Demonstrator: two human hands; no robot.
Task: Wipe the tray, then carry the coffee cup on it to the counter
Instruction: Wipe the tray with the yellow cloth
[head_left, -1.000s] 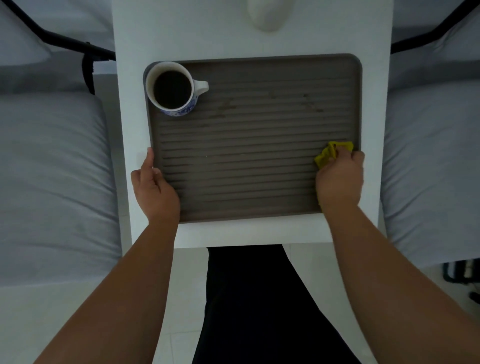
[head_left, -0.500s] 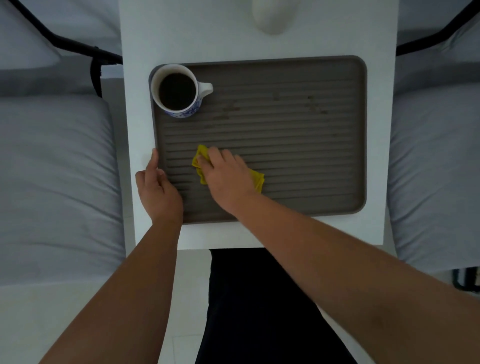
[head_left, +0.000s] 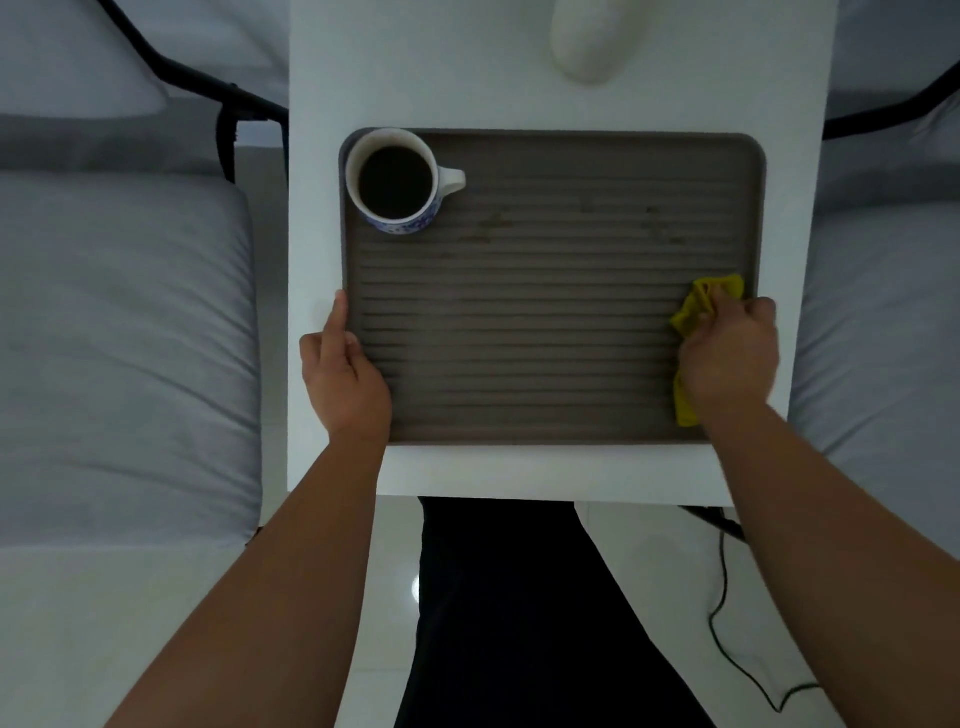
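A brown ribbed tray (head_left: 545, 322) lies on a small white table (head_left: 519, 67). A white and blue coffee cup (head_left: 397, 182), full of dark coffee, stands in the tray's far left corner, handle to the right. Faint stains mark the tray's far half. My left hand (head_left: 345, 379) grips the tray's near left edge, thumb on the ribs. At the tray's right edge my right hand (head_left: 727, 358) presses a crumpled yellow cloth (head_left: 698, 312) onto the ribs.
A white rounded object (head_left: 587, 36) sits at the table's far edge. Grey cushioned seats (head_left: 119, 338) with black frames flank the table on both sides. A thin cable (head_left: 727, 613) trails on the white floor at the near right.
My right hand swept the cloth from the tray's right edge to the left side, then back to the right edge. My left hand stayed on the tray's left edge.
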